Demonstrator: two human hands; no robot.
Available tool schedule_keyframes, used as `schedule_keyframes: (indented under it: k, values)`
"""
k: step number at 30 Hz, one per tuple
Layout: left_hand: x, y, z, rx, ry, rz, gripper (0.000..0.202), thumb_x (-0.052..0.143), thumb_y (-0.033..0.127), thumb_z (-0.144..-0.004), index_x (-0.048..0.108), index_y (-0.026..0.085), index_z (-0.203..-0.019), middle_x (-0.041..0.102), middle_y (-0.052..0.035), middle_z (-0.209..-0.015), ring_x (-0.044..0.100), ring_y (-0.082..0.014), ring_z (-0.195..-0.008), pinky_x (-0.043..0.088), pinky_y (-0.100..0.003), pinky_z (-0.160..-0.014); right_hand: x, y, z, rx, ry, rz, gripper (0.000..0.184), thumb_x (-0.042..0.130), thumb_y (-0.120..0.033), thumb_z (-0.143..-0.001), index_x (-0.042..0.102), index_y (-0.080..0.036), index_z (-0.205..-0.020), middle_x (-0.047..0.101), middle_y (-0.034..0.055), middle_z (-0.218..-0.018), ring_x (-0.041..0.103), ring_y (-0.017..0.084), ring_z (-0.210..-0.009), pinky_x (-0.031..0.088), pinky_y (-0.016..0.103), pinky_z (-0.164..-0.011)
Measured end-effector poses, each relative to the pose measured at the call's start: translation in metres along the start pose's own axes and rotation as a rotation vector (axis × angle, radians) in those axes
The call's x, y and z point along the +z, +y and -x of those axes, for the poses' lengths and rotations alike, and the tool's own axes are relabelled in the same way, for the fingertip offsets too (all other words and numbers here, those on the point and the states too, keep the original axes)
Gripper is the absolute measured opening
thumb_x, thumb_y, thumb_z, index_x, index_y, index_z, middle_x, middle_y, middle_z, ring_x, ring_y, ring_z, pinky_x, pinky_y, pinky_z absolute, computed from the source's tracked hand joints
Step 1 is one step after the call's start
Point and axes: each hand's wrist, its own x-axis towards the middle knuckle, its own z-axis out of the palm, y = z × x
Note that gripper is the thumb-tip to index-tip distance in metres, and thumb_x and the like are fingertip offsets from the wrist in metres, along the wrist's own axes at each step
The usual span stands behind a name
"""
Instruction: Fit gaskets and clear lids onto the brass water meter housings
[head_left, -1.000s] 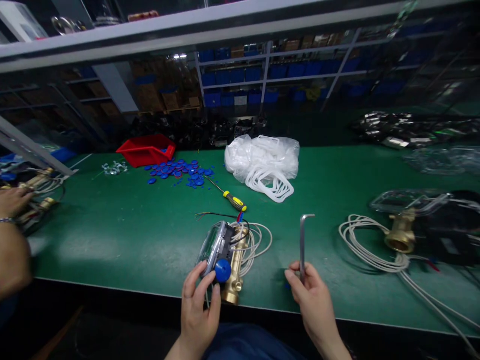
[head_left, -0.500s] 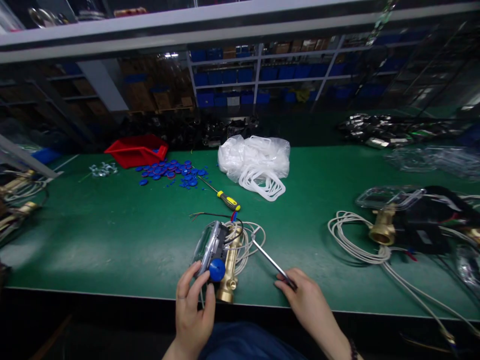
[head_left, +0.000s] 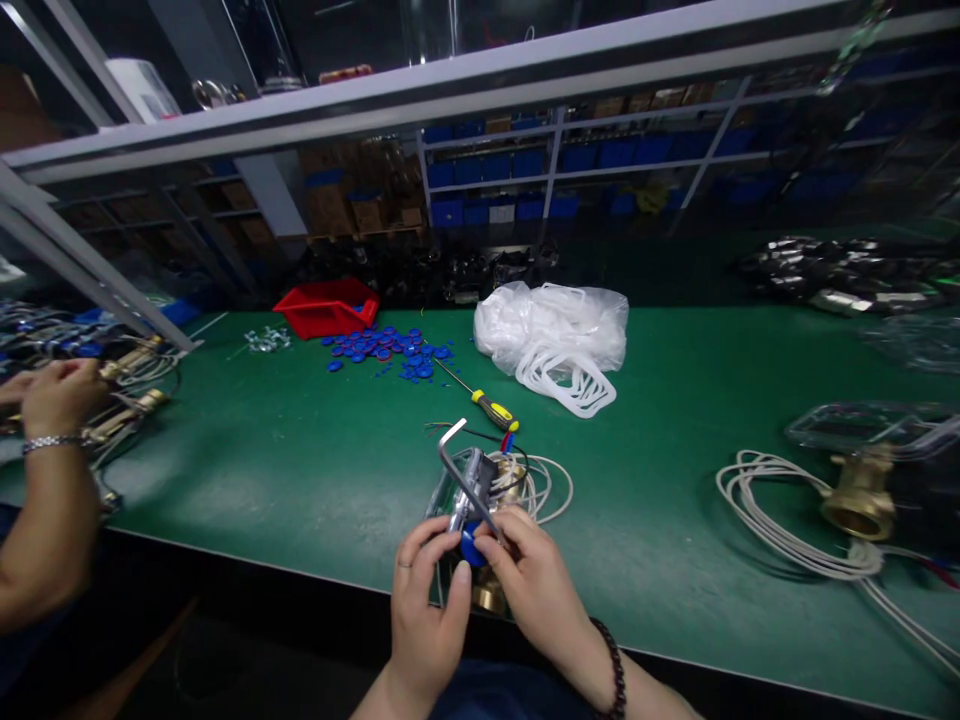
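At the bench's near edge lies a meter with a clear cover [head_left: 466,478], a round blue cap [head_left: 471,550] and a brass pipe body [head_left: 489,597]. My left hand [head_left: 429,605] grips the meter's near end, fingers on the cover and thumb by the cap. A metal L-shaped hex key [head_left: 466,482] is pinched in my right hand [head_left: 536,580]; its long arm passes over the meter, with the bent end up and away from me. My right fingertips are beside the blue cap. Grey cable [head_left: 562,490] coils behind the brass body, which my right hand partly hides.
A yellow-black screwdriver [head_left: 495,410] lies beyond the meter. Behind are blue caps [head_left: 375,345], a red bin [head_left: 326,308] and a bag of white gaskets [head_left: 555,325]. Another brass-bodied meter [head_left: 859,500] is right. A co-worker's arm [head_left: 52,480] works at far left.
My right hand has brought the hex key leftwards over the meter, its bent end now raised. The view has swung left, bringing a co-worker's arm into sight. My left hand stays on the meter.
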Motion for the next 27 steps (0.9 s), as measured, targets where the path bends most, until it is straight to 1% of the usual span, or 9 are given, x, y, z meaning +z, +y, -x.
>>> schedule_keyframes:
  k: [2, 5, 8, 12, 17, 21, 23, 27]
  values:
    - [0.001, 0.001, -0.002, -0.020, -0.001, 0.018, 0.016, 0.052, 0.018, -0.086, 0.059, 0.020, -0.101, 0.061, -0.0084, -0.102, 0.063, -0.0198, -0.093, 0.056, -0.035, -0.079, 0.004, 0.004, -0.004, 0.034, 0.000, -0.046, 0.017, 0.056, -0.032, -0.082, 0.063, -0.019, -0.074, 0.058, 0.0032, -0.077, 0.053, 0.019, -0.075, 0.041, 0.028, -0.069]
    - [0.002, 0.002, -0.004, -0.036, 0.009, 0.044, 0.015, 0.053, 0.017, -0.085, 0.060, 0.020, -0.098, 0.062, -0.0071, -0.099, 0.063, -0.0190, -0.091, 0.055, -0.033, -0.078, 0.005, 0.012, -0.007, 0.138, -0.006, -0.142, 0.021, 0.060, -0.038, -0.078, 0.058, -0.018, -0.074, 0.054, 0.0000, -0.067, 0.049, 0.015, -0.061, 0.040, 0.025, -0.058]
    - [0.003, 0.003, -0.005, -0.044, 0.016, 0.068, 0.014, 0.052, 0.017, -0.085, 0.060, 0.020, -0.096, 0.061, -0.0062, -0.097, 0.062, -0.0177, -0.090, 0.055, -0.032, -0.079, 0.005, 0.016, -0.010, 0.218, -0.022, -0.234, 0.029, 0.063, -0.045, -0.072, 0.051, -0.018, -0.072, 0.047, -0.0041, -0.058, 0.041, 0.011, -0.050, 0.035, 0.022, -0.048]
    - [0.002, 0.004, -0.007, -0.057, 0.009, 0.093, 0.013, 0.052, 0.017, -0.085, 0.061, 0.020, -0.094, 0.061, -0.0066, -0.096, 0.062, -0.0186, -0.089, 0.055, -0.033, -0.077, 0.002, 0.011, -0.017, 0.260, -0.055, -0.284, 0.032, 0.067, -0.045, -0.065, 0.051, -0.018, -0.070, 0.045, -0.0052, -0.055, 0.039, 0.010, -0.050, 0.034, 0.021, -0.048]
    - [0.000, 0.004, -0.007, -0.089, -0.016, 0.112, 0.013, 0.053, 0.018, -0.085, 0.062, 0.021, -0.094, 0.062, -0.0068, -0.095, 0.063, -0.0203, -0.090, 0.055, -0.034, -0.076, -0.005, 0.000, -0.026, 0.301, -0.136, -0.257, 0.028, 0.069, -0.041, -0.063, 0.054, -0.017, -0.065, 0.047, -0.0039, -0.053, 0.040, 0.010, -0.049, 0.034, 0.022, -0.047]
    - [0.001, 0.003, -0.006, -0.077, -0.013, 0.113, 0.013, 0.053, 0.018, -0.085, 0.062, 0.021, -0.095, 0.062, -0.0069, -0.095, 0.062, -0.0203, -0.091, 0.055, -0.035, -0.078, -0.006, 0.000, -0.024, 0.284, -0.155, -0.206, 0.027, 0.068, -0.042, -0.065, 0.057, -0.017, -0.065, 0.050, -0.0022, -0.054, 0.043, 0.012, -0.051, 0.035, 0.023, -0.048]
    - [0.002, 0.003, -0.004, -0.074, -0.007, 0.107, 0.013, 0.053, 0.018, -0.086, 0.061, 0.021, -0.096, 0.061, -0.0070, -0.095, 0.062, -0.0200, -0.091, 0.055, -0.035, -0.078, -0.005, 0.003, -0.019, 0.247, -0.143, -0.181, 0.027, 0.065, -0.043, -0.070, 0.058, -0.017, -0.067, 0.050, -0.0018, -0.057, 0.044, 0.013, -0.054, 0.036, 0.024, -0.050]
    - [0.003, 0.002, -0.002, -0.060, -0.001, 0.107, 0.014, 0.052, 0.018, -0.086, 0.059, 0.021, -0.098, 0.060, -0.0069, -0.097, 0.061, -0.0186, -0.091, 0.055, -0.033, -0.078, -0.003, 0.008, -0.008, 0.166, -0.100, -0.122, 0.028, 0.055, -0.043, -0.082, 0.059, -0.018, -0.072, 0.054, 0.0010, -0.070, 0.048, 0.016, -0.067, 0.040, 0.027, -0.063]
